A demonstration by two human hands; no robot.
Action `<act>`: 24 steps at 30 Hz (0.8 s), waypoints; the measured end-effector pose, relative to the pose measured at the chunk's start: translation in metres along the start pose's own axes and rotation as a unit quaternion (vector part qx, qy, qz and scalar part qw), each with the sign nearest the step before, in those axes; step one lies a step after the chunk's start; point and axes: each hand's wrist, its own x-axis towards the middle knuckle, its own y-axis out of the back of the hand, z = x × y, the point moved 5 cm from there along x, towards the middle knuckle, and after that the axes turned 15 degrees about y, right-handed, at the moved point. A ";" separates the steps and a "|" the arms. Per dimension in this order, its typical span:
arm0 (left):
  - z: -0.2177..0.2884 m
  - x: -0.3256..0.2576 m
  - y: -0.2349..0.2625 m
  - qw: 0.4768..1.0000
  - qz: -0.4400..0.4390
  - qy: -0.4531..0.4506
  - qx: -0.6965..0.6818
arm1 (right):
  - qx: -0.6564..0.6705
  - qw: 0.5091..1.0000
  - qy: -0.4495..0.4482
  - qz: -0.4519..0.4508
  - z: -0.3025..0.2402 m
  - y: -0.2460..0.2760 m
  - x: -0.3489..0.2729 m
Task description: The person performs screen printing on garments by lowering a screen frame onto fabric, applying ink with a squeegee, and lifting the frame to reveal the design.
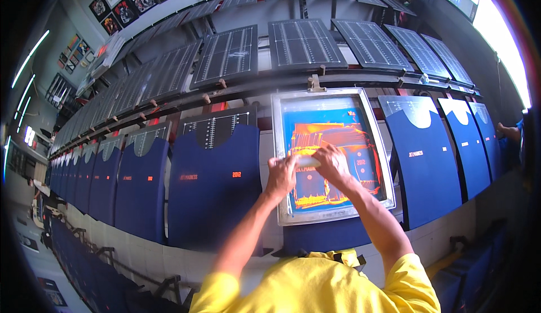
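Both my hands grip a pale-handled squeegee (306, 161) above the mesh of a screen printing frame (387, 172). My left hand (281, 176) is closed round its left end, and my right hand (332, 164) is closed on the right end. The squeegee's lower edge is hidden behind my hands. Orange ink (327, 128) lies in streaks and patches across the blue mesh. Beneath the metal frame, part of a navy shirt (332, 234) sticks out at the near side.
Navy shirts with small orange prints lie on boards to the left (217, 200) and right (422, 166). A rail with a metal clamp (316, 83) runs behind the frame. Grey boards (307, 43) line the far side. Another person's hand (509, 131) shows at far right.
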 end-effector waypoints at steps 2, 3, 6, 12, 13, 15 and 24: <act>0.014 -0.044 0.006 1.000 0.007 -0.021 0.005 | -0.014 0.999 0.025 0.016 -0.030 0.015 -0.031; 0.022 -0.067 0.008 1.000 0.013 -0.021 0.016 | -0.002 1.000 0.028 -0.012 -0.046 0.018 -0.049; 0.039 -0.128 0.009 0.999 -0.006 -0.031 0.021 | 0.005 0.998 0.023 -0.052 -0.088 0.025 -0.092; 0.025 -0.125 -0.011 1.000 0.014 -0.013 0.012 | -0.013 0.999 0.024 -0.035 -0.078 0.005 -0.095; 0.018 -0.109 -0.015 1.000 0.021 -0.010 0.000 | -0.015 0.999 0.023 -0.018 -0.064 -0.002 -0.083; 0.007 -0.070 -0.019 0.998 0.043 -0.033 0.018 | -0.018 1.000 0.020 0.002 -0.035 -0.011 -0.056; 0.014 -0.001 0.015 0.999 0.042 -0.031 -0.013 | -0.018 1.000 0.002 -0.025 0.001 0.020 0.011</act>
